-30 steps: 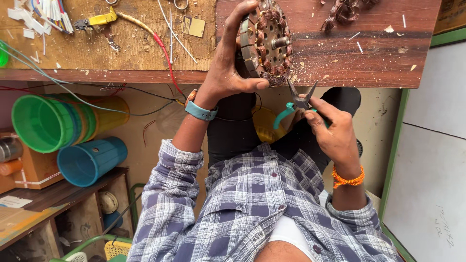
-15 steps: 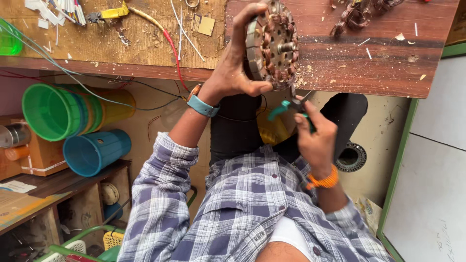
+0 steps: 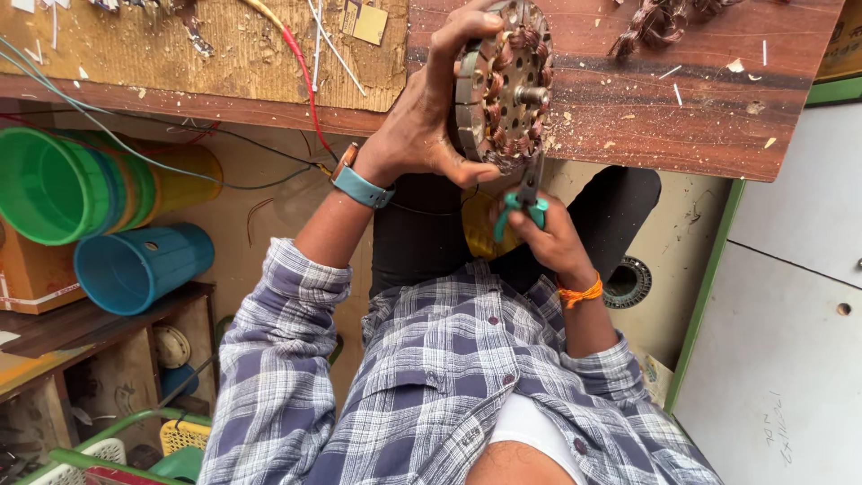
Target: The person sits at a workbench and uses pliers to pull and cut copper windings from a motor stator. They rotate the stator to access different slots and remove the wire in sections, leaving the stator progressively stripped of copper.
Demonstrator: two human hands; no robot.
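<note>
Raised since half a second ago, the teal-handled pliers now put their tips against the lower rim of the copper-wound motor stator, where earlier they hung lower, clear of it. That stator stands on edge at the front edge of the wooden worktop, much as before. Wrapped over its left side and top, the left hand has its grip clamped on the stator. Below it, the right hand has its grip closed around the pliers' handles. Green and blue plastic buckets lie stacked on their sides at left, under the worktop.
</note>
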